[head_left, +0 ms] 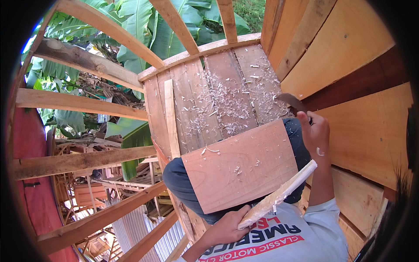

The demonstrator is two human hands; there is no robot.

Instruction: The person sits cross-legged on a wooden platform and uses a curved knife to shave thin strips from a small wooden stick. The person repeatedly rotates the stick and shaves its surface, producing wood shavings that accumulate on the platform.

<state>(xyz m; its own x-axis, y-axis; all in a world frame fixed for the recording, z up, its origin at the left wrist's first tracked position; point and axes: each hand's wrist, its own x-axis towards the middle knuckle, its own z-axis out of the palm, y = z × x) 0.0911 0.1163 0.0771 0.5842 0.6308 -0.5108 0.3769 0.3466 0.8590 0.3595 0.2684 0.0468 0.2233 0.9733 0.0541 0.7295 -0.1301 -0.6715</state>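
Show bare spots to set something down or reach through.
Board: mostly bare lower left, between its left edge and the mid-board shavings. Floor: narrow, nearly bare strip between batten and left edge. Reach-through: gaps between left slats.
Crowded: floor right of batten, strewn with shavings; board's lower right, behind the stick; off its upper right, the blade.

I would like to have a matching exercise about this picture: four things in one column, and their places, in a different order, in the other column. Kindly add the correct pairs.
Things:
1. pale wood strip
2. curved-blade tool
3. flat reddish board
4. curled shavings

Places:
A. in the right hand
B. scattered over the planks
C. one end in the left hand
D. lying across the legs

Pairs: 1-C, 2-A, 3-D, 4-B
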